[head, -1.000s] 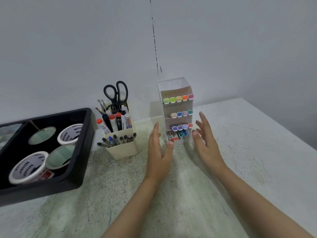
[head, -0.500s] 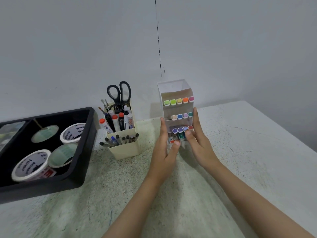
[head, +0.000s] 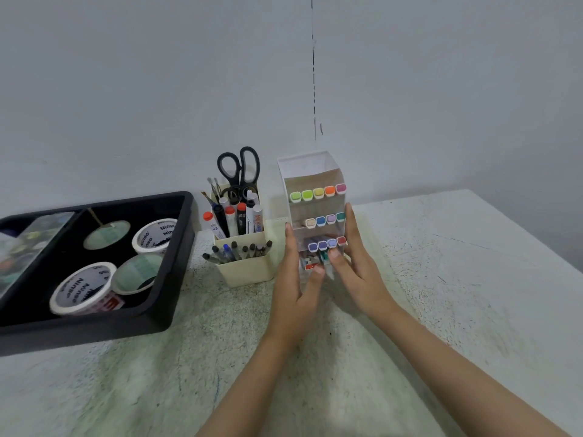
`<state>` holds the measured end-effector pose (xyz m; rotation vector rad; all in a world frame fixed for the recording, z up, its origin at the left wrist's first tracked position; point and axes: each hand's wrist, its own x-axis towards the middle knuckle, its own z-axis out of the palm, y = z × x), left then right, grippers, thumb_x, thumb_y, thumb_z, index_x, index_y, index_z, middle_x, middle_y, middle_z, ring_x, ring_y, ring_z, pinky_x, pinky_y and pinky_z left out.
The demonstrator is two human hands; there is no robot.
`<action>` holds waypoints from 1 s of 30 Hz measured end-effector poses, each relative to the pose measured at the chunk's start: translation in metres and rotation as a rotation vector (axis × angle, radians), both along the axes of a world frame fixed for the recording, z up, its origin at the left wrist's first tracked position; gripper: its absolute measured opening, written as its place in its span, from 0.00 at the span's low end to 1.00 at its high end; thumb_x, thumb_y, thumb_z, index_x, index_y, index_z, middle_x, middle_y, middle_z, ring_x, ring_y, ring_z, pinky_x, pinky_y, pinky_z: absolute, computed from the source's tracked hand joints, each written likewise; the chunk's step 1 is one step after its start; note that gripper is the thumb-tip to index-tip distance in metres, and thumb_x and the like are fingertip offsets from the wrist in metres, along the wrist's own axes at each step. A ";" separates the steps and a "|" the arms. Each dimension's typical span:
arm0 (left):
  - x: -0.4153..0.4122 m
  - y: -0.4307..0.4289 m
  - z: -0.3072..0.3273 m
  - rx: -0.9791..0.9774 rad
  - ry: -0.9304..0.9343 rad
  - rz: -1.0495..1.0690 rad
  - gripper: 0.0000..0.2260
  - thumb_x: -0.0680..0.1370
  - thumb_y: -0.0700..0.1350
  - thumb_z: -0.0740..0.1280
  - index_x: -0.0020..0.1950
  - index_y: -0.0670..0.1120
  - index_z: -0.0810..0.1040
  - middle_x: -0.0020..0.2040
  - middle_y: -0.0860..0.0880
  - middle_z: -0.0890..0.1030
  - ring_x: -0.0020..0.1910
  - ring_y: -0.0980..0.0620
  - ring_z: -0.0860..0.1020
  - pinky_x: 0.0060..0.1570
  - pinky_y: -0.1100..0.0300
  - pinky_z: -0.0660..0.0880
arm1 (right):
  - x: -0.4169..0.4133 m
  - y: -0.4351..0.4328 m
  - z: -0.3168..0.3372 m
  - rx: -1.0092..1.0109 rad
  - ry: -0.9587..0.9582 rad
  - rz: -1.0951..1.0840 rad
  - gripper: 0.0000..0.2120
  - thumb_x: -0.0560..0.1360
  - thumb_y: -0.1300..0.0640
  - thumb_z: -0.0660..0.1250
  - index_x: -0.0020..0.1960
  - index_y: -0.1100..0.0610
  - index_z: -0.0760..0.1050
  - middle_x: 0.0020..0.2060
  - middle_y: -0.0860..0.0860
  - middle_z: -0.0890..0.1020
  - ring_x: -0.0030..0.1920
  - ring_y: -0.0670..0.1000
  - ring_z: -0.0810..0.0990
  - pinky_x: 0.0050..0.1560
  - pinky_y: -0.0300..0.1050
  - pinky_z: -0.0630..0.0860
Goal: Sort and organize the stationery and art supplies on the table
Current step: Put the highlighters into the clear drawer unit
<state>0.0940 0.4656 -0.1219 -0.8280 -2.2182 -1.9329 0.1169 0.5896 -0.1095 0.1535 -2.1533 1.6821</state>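
Both hands clamp the tiered marker organizer [head: 310,171] between flat palms. The left hand [head: 293,279] lies against its left wall and the right hand [head: 356,269] against its right wall, fingers straight and pointing up, neither hand curled round anything. The two thumbs reach inward across the front of the lowest tier, the right one just under the bottom row of caps. The organizer stands upright on the table [head: 457,279], directly between the palms, and its upper rows of coloured markers [head: 318,193] sit above the fingertips.

The step looks like squaring or shifting this organizer into its final spot. The hold is low on a tall, narrow, open-fronted stand, so the top is free to tip. Sliding it along the table seems wiser than lifting it, with even pressure from both sides so the thin walls do not bow. A tilt toward the person could let markers slip out at the front.

Just outside the left hand's knuckles stands the beige pen holder [head: 246,269] with scissors [head: 239,171], so a leftward push needs care not to knock it. Beyond that holder lies the black tray [head: 179,234] of tape rolls [head: 154,238], well clear of the grip.
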 end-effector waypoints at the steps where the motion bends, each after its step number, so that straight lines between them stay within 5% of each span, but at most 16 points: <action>1: 0.000 -0.001 0.000 0.009 -0.006 0.004 0.32 0.78 0.58 0.58 0.77 0.57 0.45 0.74 0.60 0.62 0.73 0.59 0.61 0.70 0.45 0.63 | 0.000 -0.001 0.000 0.000 0.001 0.008 0.30 0.80 0.55 0.56 0.74 0.42 0.43 0.66 0.29 0.67 0.65 0.37 0.71 0.58 0.26 0.67; 5: -0.001 -0.004 0.000 0.010 -0.010 0.016 0.31 0.78 0.58 0.58 0.76 0.60 0.45 0.74 0.59 0.63 0.73 0.58 0.62 0.70 0.45 0.63 | -0.001 -0.005 0.001 -0.004 0.000 0.031 0.30 0.80 0.54 0.56 0.75 0.45 0.43 0.67 0.34 0.66 0.64 0.35 0.70 0.57 0.25 0.66; 14: -0.009 -0.008 0.001 -0.006 -0.047 0.010 0.31 0.78 0.54 0.59 0.77 0.58 0.46 0.73 0.63 0.63 0.72 0.58 0.62 0.71 0.46 0.62 | -0.004 -0.006 0.001 0.006 0.009 0.027 0.31 0.79 0.52 0.56 0.77 0.46 0.43 0.64 0.24 0.66 0.65 0.36 0.70 0.58 0.26 0.67; 19: -0.007 -0.011 0.002 -0.010 -0.069 -0.003 0.30 0.80 0.46 0.58 0.78 0.54 0.47 0.68 0.77 0.59 0.72 0.67 0.58 0.70 0.61 0.60 | -0.002 -0.005 0.000 -0.007 0.010 0.037 0.30 0.80 0.55 0.56 0.77 0.48 0.44 0.63 0.23 0.65 0.65 0.35 0.70 0.59 0.25 0.66; 22: -0.004 -0.013 0.002 -0.004 -0.081 -0.001 0.28 0.81 0.45 0.58 0.77 0.55 0.47 0.68 0.77 0.59 0.71 0.70 0.57 0.65 0.73 0.60 | -0.001 -0.005 0.000 -0.020 -0.003 0.051 0.29 0.81 0.56 0.56 0.75 0.44 0.45 0.62 0.22 0.66 0.64 0.33 0.69 0.58 0.24 0.66; 26: -0.001 -0.017 -0.002 -0.003 -0.115 0.019 0.28 0.79 0.49 0.58 0.78 0.53 0.51 0.73 0.66 0.60 0.72 0.65 0.59 0.68 0.69 0.61 | 0.001 -0.004 0.001 -0.005 -0.017 0.047 0.29 0.81 0.55 0.56 0.75 0.42 0.45 0.62 0.22 0.66 0.62 0.30 0.69 0.56 0.22 0.66; 30: 0.007 -0.021 -0.002 -0.009 -0.162 0.058 0.24 0.80 0.48 0.60 0.76 0.55 0.58 0.68 0.72 0.63 0.69 0.67 0.63 0.64 0.72 0.64 | 0.002 -0.002 0.001 0.002 -0.021 0.054 0.28 0.80 0.52 0.56 0.73 0.38 0.45 0.62 0.22 0.66 0.63 0.31 0.69 0.57 0.24 0.66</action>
